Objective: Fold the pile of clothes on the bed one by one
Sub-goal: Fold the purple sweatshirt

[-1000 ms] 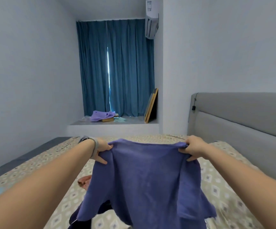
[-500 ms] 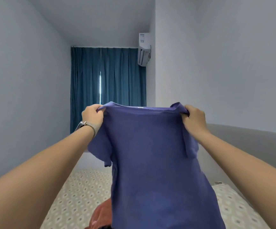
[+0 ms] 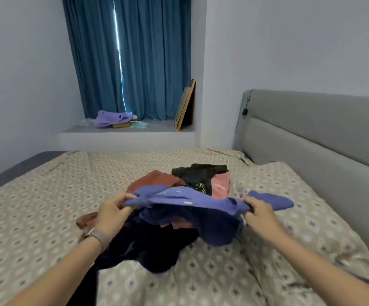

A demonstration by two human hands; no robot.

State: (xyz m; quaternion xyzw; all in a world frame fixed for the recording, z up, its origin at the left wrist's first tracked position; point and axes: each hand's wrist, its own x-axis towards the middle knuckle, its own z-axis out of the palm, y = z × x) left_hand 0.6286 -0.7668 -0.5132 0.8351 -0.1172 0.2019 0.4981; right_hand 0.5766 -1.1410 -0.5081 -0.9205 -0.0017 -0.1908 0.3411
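Observation:
A purple T-shirt (image 3: pixel 185 202) is stretched low and nearly flat over the pile of clothes (image 3: pixel 163 241) on the bed (image 3: pixel 46 195). My left hand (image 3: pixel 112 212) pinches its left shoulder and my right hand (image 3: pixel 258 214) pinches its right shoulder; one sleeve sticks out to the right. Under it lie a dark navy garment, a rust-brown one (image 3: pixel 154 181), a black one (image 3: pixel 199 173) and a pink one (image 3: pixel 221 184). The shirt hides part of the pile.
A grey padded headboard (image 3: pixel 311 138) runs along the right. Behind the bed, a ledge (image 3: pixel 126 131) under blue curtains carries a purple bag (image 3: pixel 110 118) and a leaning wooden frame (image 3: pixel 185 104). The patterned sheet spreads bare to the left and in front.
The shirt, held up high at chest level half a second ago, has come down low over the pile. Both hands have kept their hold on the shoulders. My view tilted down.

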